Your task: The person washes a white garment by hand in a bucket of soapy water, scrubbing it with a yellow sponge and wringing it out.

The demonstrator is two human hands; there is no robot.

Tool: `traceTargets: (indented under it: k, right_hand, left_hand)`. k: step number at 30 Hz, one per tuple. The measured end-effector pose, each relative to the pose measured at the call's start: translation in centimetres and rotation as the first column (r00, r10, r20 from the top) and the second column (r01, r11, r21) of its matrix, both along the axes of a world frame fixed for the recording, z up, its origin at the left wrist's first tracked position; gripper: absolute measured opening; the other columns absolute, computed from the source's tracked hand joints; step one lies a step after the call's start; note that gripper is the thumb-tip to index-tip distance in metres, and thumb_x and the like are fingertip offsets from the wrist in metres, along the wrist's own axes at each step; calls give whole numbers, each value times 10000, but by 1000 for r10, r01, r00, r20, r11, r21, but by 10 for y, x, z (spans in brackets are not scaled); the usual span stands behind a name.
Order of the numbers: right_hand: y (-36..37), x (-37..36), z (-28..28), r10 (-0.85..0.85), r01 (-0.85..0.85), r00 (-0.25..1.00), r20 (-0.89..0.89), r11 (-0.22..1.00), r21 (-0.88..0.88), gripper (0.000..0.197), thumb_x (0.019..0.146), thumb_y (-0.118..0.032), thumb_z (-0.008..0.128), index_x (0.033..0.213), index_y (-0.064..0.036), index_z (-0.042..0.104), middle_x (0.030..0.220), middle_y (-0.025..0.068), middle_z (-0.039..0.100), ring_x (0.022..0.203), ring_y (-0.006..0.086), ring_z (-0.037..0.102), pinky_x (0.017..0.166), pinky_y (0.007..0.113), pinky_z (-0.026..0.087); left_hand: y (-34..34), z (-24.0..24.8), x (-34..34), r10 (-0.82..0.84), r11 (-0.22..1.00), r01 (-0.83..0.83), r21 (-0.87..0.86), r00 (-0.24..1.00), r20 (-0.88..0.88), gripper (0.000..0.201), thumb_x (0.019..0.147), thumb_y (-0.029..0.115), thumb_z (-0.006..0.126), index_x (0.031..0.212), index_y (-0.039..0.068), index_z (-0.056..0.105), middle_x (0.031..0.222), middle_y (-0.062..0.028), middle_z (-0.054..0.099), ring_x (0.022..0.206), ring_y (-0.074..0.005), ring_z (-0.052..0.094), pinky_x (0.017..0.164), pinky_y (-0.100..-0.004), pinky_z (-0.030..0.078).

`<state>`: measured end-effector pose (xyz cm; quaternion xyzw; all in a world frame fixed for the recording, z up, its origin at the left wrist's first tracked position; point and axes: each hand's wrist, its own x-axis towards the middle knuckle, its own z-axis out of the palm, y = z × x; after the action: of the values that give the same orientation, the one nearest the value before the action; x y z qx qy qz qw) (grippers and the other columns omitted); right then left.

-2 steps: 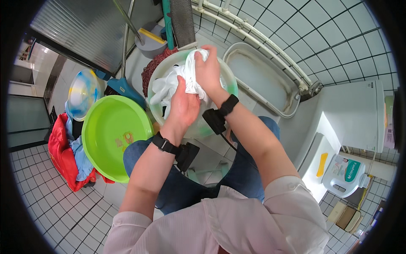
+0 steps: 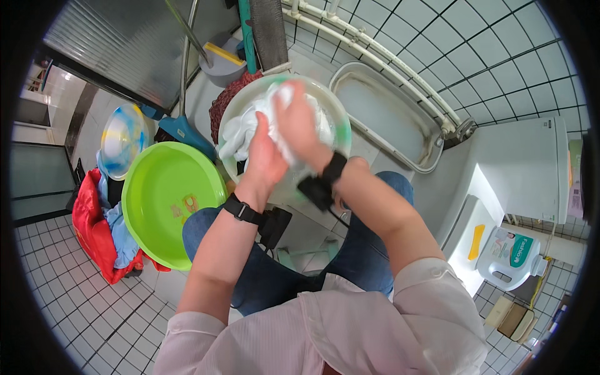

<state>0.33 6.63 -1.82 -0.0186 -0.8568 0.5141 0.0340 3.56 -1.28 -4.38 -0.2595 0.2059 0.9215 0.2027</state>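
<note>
A pale green and white basin point(image 2: 341, 125) stands in front of my knees, with wet white cloth point(image 2: 236, 136) bunched inside it and a dark bit showing at its near left. My left hand point(image 2: 267, 155) grips part of the cloth over the basin, its thumb pointing away from me. Pressed against the same cloth from the right is my right hand point(image 2: 297, 120), smeared by motion, with the fabric bunched between both palms. How the right fingers lie is partly blurred.
A bright green basin point(image 2: 134, 206) sits at the left, beside red clothing point(image 2: 94, 222) and light blue clothing point(image 2: 123, 234). Behind stand a blue broom point(image 2: 187, 133) and a grey bucket point(image 2: 225, 74). A long white tub point(image 2: 387, 145) and a detergent jug point(image 2: 509, 257) are on the right.
My right hand has slid toward me along the white cloth, and the raised fold of cloth has dropped lower. The left hand has barely shifted.
</note>
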Motion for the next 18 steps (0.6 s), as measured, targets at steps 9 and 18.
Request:
traceTargets:
  k: [9,18]
  right_hand:
    - [35,-45,-10,40,-40,999,-11,999,25,288,824,-246,524,1031,-49,490,887,248,572,877,366,547,737,376,428]
    - [6,23,16,392,-373,878,-276,920,121,203,757,-220,576,809,-32,518,794,164,563,737,318,552,663,360,436]
  left_hand:
    - [-3,23,-9,126,991,-132,-21,972,-201,470,933,350,294,1285,40,327,1315,-116,375,1190,-257,385,978,-415,316]
    - [-21,-5,-9,162,982,-151,-111,982,93,385,909,259,410,1174,-20,418,1052,-100,543,935,-221,550,801,-376,449]
